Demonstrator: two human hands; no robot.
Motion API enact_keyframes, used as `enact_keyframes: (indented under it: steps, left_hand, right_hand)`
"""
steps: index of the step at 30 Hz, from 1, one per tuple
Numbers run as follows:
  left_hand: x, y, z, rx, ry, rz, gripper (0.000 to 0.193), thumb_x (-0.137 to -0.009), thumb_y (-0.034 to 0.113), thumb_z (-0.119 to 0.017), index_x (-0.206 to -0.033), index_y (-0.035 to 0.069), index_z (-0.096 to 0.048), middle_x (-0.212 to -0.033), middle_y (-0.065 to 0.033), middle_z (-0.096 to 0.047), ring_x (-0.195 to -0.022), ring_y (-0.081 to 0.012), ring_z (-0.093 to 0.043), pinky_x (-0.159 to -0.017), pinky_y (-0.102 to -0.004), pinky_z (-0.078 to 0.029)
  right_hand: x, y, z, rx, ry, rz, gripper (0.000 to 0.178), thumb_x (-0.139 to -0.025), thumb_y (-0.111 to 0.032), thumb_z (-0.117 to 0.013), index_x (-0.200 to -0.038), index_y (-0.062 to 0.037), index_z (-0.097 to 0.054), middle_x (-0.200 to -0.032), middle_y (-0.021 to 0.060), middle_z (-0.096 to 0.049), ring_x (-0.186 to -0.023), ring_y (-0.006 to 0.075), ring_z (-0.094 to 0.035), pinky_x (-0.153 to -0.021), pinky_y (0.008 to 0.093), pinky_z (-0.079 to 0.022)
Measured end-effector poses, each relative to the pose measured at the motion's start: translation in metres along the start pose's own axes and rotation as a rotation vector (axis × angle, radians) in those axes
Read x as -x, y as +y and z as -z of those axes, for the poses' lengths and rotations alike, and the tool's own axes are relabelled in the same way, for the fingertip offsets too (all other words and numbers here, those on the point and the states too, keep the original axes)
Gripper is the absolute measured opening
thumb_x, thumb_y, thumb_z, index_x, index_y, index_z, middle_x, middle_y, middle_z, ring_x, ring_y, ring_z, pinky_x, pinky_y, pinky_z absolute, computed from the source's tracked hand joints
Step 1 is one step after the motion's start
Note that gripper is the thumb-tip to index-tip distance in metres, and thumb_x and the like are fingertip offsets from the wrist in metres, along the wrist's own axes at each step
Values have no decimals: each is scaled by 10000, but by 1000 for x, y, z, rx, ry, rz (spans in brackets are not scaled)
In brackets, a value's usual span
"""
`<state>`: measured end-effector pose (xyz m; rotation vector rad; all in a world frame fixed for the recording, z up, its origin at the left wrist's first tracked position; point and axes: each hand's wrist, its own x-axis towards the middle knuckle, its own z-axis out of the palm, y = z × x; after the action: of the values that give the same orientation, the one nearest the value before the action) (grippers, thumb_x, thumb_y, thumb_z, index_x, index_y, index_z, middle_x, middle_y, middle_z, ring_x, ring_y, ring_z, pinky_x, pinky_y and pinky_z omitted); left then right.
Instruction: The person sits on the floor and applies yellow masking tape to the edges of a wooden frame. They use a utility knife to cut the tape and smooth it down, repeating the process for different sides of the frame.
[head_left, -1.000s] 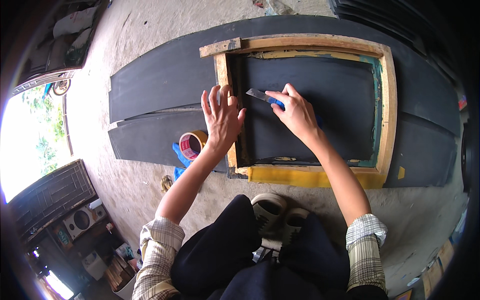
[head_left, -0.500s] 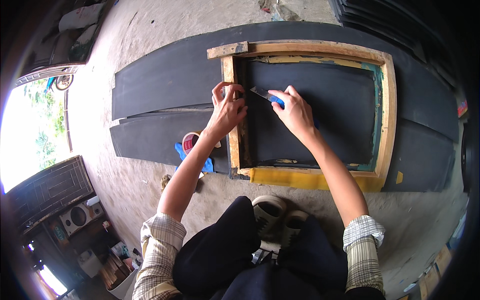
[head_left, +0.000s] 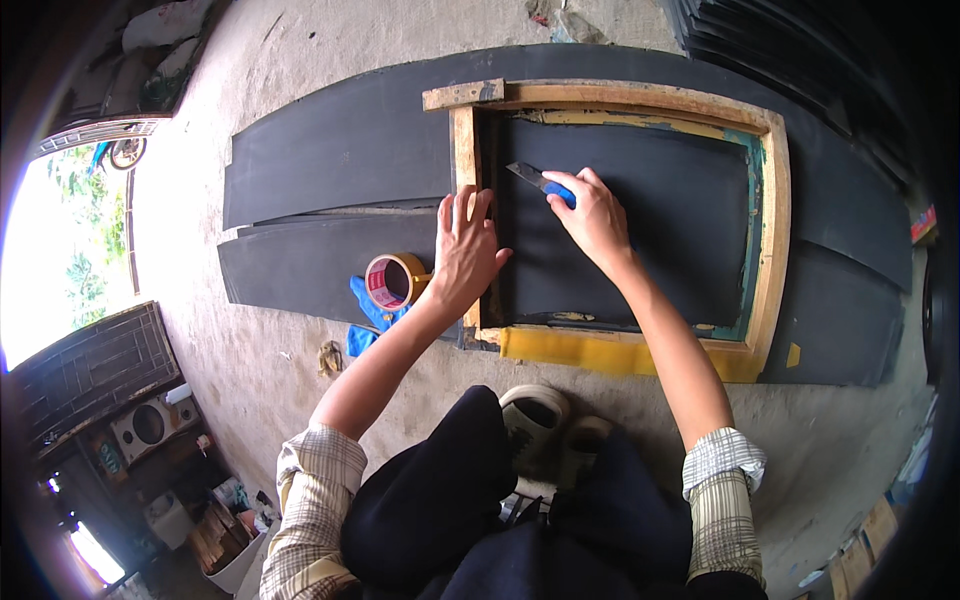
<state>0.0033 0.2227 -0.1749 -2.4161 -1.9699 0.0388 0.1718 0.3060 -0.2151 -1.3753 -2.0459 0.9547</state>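
My right hand grips a utility knife with a blue handle. Its blade points up and left, over the dark panel inside the wooden frame. My left hand lies on the frame's left bar, fingers stretched toward the far end and thumb out over the panel's edge. Yellow tape covers part of the near bar. Left of my left wrist, a roll of yellow tape rests by a blue cloth or glove.
Large dark sheets lie under the frame on the concrete floor. A stack of dark sheets is at the far right. Speaker-like box and clutter stand at the lower left. My sandals are close to the frame's near side.
My left hand has moved nearer along the left bar, and its curled fingers have straightened. The knife in my right hand has shifted slightly right. More of the tape roll shows.
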Motion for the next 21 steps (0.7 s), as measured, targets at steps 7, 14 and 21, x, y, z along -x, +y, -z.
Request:
enact_keyframes:
  steps: [7, 14, 21]
  left_hand:
    - [12, -16, 3, 294, -105, -17, 172, -608, 202, -763, -663, 75, -661, -1276, -95, -375, -1266, -357, -229, -1000, -539, -254]
    - [19, -28, 4, 312, -49, -120, 177, -687, 271, -716, -678, 100, -671, -1333, -73, -358, -1288, -345, -227, -1028, -549, -220]
    - [42, -4, 16, 259, -211, -284, 353, -563, 325, -750, -745, 28, -691, -1238, -82, -473, -1234, -288, -324, -1075, -467, -224]
  right_hand:
    - [2, 6, 0, -1, -7, 34, 261, -790, -191, -644, -1050, -167, -630, -849, 88, -560, -756, 279, -596, -660, 370, -503]
    - [7, 11, 6, -80, -35, 51, 261, -791, -206, -645, -1049, -166, -628, -860, 115, -569, -772, 306, -595, -685, 385, -500]
    - [34, 14, 20, -51, -121, 36, 265, -815, -169, -630, -1058, -73, -589, -859, 127, -553, -771, 289, -579, -717, 357, -476]
